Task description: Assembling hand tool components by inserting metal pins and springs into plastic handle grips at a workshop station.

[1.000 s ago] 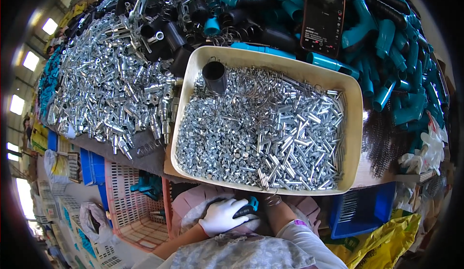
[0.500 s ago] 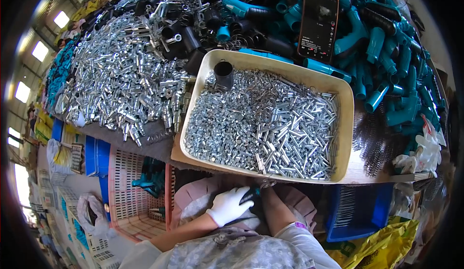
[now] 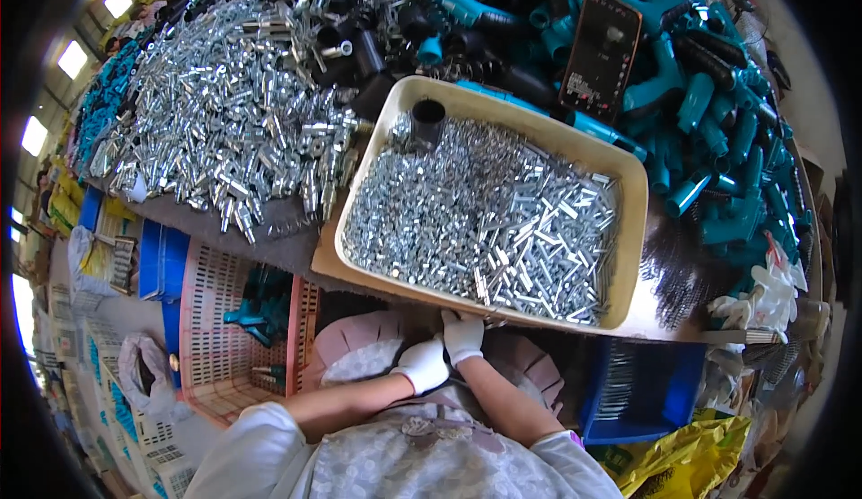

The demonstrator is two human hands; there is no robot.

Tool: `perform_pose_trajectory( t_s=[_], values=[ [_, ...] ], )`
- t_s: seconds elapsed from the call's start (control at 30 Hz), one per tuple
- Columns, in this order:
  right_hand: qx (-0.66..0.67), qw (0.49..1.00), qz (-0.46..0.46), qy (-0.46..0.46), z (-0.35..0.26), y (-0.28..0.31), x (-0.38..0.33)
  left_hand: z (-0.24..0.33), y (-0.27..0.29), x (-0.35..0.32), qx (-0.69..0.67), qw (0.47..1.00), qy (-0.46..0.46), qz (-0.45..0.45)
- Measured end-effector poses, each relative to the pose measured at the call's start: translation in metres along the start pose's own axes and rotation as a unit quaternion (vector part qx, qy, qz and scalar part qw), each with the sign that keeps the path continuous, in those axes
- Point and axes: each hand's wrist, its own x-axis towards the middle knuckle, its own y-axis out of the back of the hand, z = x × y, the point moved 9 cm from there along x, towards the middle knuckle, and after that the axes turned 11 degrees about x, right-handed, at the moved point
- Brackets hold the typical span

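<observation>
Both my hands wear white gloves and are close together over my lap, just below the front rim of a cream tray (image 3: pixel 503 311). My left hand (image 3: pixel 422 366) is curled closed; what it holds is hidden. My right hand (image 3: pixel 463 336) is slightly higher, against the shadow under the tray's edge, its fingers drawn together around something I cannot make out. Inside the tray are small metal nuts or bushings (image 3: pixel 404 221), short shiny metal pins (image 3: pixel 548 248), thin springs and an upright black tube (image 3: pixel 427 124).
Metal fittings (image 3: pixel 242 113) are heaped left of the tray. Teal pistol-shaped housings (image 3: pixel 696 100) pile up at the right, with a phone (image 3: pixel 600 55) among them. Dark springs (image 3: pixel 687 270) lie right of the tray. Below are a pink crate (image 3: pixel 215 337) and a blue bin (image 3: pixel 637 387).
The black-and-teal part my left hand gripped is out of sight. My right hand has come into view beside the left, which is lower and more curled. The whole view has shifted slightly.
</observation>
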Motion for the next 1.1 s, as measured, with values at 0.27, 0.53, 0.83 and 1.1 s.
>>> perform_pose_trajectory(
  t_s=[0.27,0.53,0.83,1.1],
  values=[
    [-0.083,0.980,0.121,0.135,-0.010,0.004,-0.013,-0.018,-0.030,0.000,-0.027,0.998,0.024,0.048],
    [0.460,0.865,-0.080,-0.183,-0.033,0.045,-0.026,0.004,0.107,-0.065,-0.065,0.985,-0.139,0.080],
    [0.579,0.797,-0.099,-0.141,-0.017,0.109,-0.073,-0.126,0.320,-0.282,-0.209,0.893,0.168,0.360],
    [0.534,0.818,-0.145,-0.160,-0.013,0.071,-0.077,-0.325,0.218,-0.241,-0.265,0.787,0.285,0.479]
  ],
)
